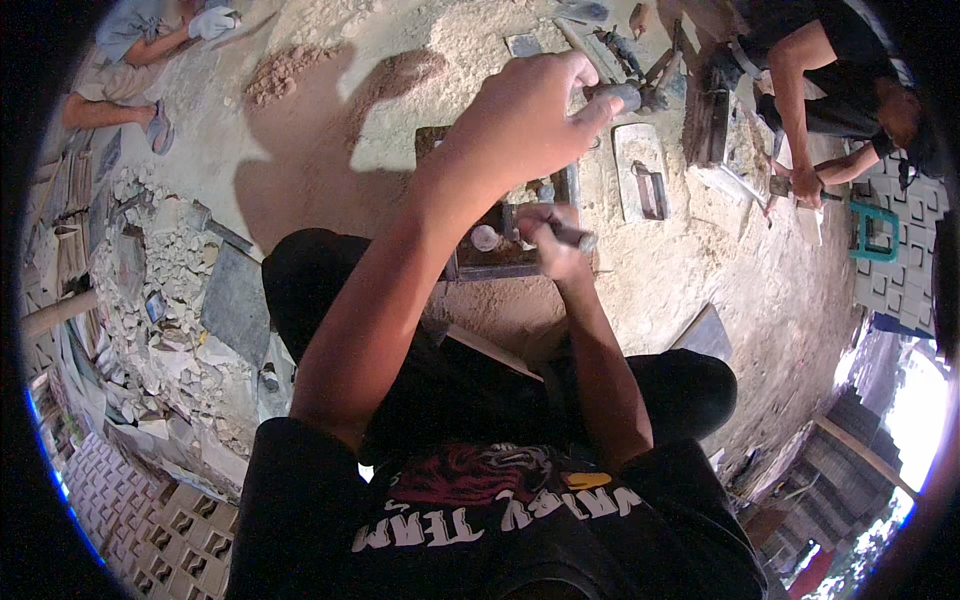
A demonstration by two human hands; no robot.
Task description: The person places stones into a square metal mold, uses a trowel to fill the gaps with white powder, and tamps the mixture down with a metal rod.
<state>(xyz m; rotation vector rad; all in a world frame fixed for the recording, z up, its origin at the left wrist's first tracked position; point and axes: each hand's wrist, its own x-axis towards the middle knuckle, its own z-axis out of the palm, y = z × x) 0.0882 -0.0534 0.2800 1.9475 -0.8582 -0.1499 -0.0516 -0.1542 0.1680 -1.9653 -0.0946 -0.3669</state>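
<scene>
Sits on dusty floor [700, 280] before a dark frame [500, 271]. Holds left hand [535, 105] high over its far side, curling fingers by a dark cylinder [622, 97]; cannot tell whether gripping. Closes right hand [556, 258], lower down, around a short rod [577, 238].

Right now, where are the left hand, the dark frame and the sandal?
Left hand [540, 105]: head view, on the back of the hand.
Dark frame [497, 271]: head view, on its near edge.
Sandal [158, 130]: head view, near its middle.
</scene>
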